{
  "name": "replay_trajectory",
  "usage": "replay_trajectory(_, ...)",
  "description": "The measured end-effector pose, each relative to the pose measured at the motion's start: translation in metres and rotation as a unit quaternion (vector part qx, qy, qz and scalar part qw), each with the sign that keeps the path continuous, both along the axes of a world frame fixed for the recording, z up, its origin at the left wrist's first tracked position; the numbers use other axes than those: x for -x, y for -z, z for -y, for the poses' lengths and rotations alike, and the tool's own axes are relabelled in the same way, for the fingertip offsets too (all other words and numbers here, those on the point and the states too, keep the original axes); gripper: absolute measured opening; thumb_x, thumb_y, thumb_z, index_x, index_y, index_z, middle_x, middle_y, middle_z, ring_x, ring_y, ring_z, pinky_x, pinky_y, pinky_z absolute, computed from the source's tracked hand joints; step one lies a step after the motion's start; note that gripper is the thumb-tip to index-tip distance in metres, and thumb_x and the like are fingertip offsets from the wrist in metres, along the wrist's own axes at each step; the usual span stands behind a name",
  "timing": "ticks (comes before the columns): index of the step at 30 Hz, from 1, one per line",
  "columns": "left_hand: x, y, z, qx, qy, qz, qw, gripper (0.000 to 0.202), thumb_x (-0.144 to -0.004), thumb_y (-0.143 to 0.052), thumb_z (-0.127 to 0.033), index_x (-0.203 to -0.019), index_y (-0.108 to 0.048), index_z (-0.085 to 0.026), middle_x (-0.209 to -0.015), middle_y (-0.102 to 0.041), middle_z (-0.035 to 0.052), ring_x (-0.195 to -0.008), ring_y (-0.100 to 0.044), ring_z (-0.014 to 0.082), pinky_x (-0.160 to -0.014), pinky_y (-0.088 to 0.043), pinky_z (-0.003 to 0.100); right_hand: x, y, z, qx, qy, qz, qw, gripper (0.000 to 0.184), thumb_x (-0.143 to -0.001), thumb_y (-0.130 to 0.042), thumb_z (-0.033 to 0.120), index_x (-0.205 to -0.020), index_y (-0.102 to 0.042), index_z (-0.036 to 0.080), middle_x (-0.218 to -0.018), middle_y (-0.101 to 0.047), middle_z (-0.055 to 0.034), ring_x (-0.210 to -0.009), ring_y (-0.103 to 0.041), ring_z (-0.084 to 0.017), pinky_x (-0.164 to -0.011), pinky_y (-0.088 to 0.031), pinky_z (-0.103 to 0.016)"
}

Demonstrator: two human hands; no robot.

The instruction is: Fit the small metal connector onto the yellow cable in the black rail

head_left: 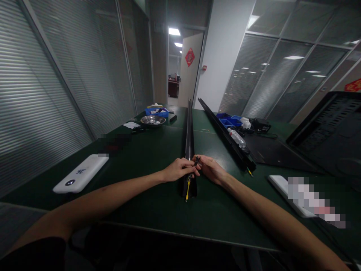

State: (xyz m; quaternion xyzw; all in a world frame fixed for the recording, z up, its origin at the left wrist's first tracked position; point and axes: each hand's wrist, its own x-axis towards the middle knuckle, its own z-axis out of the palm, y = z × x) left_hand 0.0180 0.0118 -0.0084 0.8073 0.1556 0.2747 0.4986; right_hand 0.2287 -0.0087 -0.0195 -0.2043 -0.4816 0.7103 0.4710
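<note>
A long dark metal rail [188, 130] lies lengthwise on the green table [146, 158], its near end in front of me. My left hand [178, 169] is closed over that near end, fingers bent together; what they grip is hidden. From the right, my right hand [211, 168] meets it, fingers closed around a small dark tool [196, 161] shaped like a wrench. Below the fingers a yellow wire [187, 188] with a metal lug sticks out along the rail. Another dark rail [225, 131] lies to the right, with a yellow-green wire [249, 172] at its near end.
White power banks [81, 173] lie left and right. At the back left are a metal bowl [152, 120] and a blue basket [156, 112]. Blue bins [225, 122], a plastic bottle [237, 137] and a black mat [278, 152] sit right. A large dark case [332, 139] stands beyond.
</note>
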Motion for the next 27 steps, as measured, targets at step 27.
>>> replay_trajectory(27,-0.0005,-0.0041,0.0006,-0.059,-0.003,-0.016,0.998,0.032,-0.105,-0.053,-0.035,-0.108,-0.074,-0.011,-0.098,-0.076,0.0091,-0.081,-0.071,0.0149,-0.086,-0.054,0.026,-0.0003,-0.0004,0.0013,-0.006,-0.001,0.012,1.0,0.038,-0.088,-0.076,0.044,-0.109,-0.075,0.012,-0.075,-0.062,-0.0024,-0.069,-0.056,-0.016,-0.068,-0.05,-0.029)
